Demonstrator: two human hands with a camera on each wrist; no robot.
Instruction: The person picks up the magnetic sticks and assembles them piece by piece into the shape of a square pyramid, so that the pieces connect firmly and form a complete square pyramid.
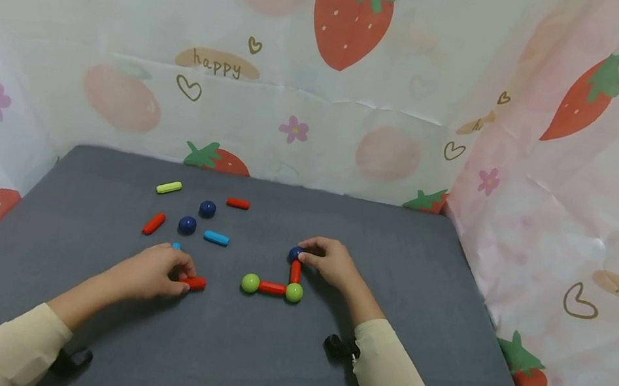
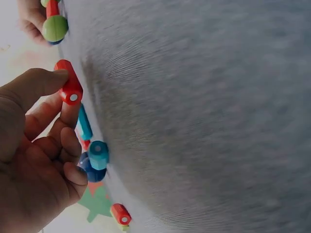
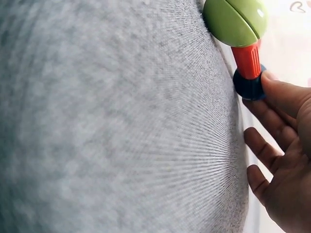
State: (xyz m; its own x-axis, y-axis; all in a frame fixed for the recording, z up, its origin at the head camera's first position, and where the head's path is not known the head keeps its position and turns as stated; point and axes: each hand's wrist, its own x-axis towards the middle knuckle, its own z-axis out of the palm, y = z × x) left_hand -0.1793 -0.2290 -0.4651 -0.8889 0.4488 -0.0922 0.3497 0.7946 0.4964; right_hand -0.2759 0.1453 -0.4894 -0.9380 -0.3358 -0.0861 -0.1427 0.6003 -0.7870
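My left hand [image 1: 160, 272] pinches a red rod [image 2: 71, 83] between thumb and fingers, low over the grey cloth. The rod's near end shows a pale round spot in the left wrist view. To the right, my right hand [image 1: 330, 263] pinches a dark blue ball [image 3: 250, 83] with thumb and index finger. That ball sits on the far end of a second red rod [image 1: 295, 273], whose near end meets a green ball [image 1: 294, 293]. From this corner a third red rod [image 1: 272, 288] runs left to another green ball [image 1: 250, 283], forming an L on the cloth.
Beyond my left hand lie two dark blue balls [image 1: 187, 225], a blue rod [image 1: 216, 238], a yellow-green rod [image 1: 169, 188] and red rods [image 1: 238, 203]. Another blue rod [image 1: 176, 245] is mostly hidden behind that hand. Strawberry-printed sheets [image 1: 322, 102] stand around the grey table [image 1: 261, 371].
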